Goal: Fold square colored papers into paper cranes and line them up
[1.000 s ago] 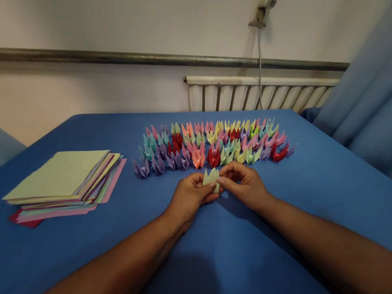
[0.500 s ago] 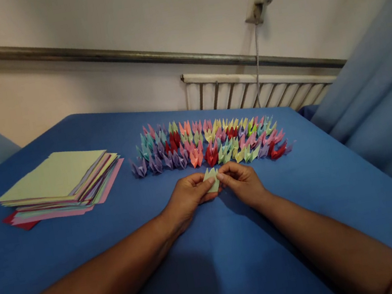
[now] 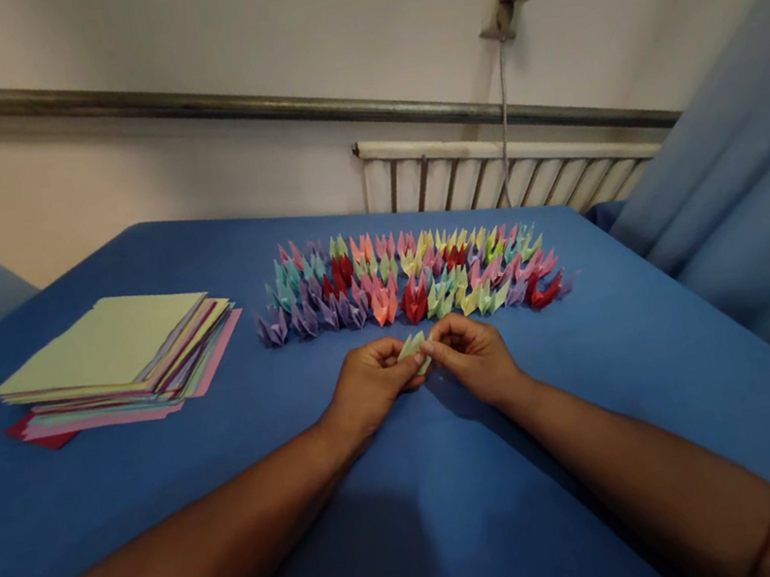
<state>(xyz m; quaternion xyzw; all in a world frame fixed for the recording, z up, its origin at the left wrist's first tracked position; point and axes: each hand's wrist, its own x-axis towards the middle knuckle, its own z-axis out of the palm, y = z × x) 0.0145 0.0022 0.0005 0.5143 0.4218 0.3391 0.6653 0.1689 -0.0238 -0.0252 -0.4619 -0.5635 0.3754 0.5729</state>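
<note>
Both of my hands meet over the middle of the blue table [image 3: 166, 483]. My left hand [image 3: 370, 387] and my right hand [image 3: 472, 359] each pinch one side of a small pale green folded paper piece [image 3: 413, 348], held just above the cloth. Most of the piece is hidden by my fingertips. Directly behind my hands stand several rows of small folded paper figures [image 3: 405, 277] in purple, teal, red, pink, yellow and green.
A stack of flat coloured paper sheets [image 3: 117, 358], pale green on top, lies at the left of the table. Behind the table are a white wall, a metal rail [image 3: 178, 109] and a white slatted frame [image 3: 505, 172]. Blue curtains [image 3: 749, 168] hang on the right.
The pale green piece looks narrower and lower between my fingertips than a second ago. My hands have stayed in nearly the same place.
</note>
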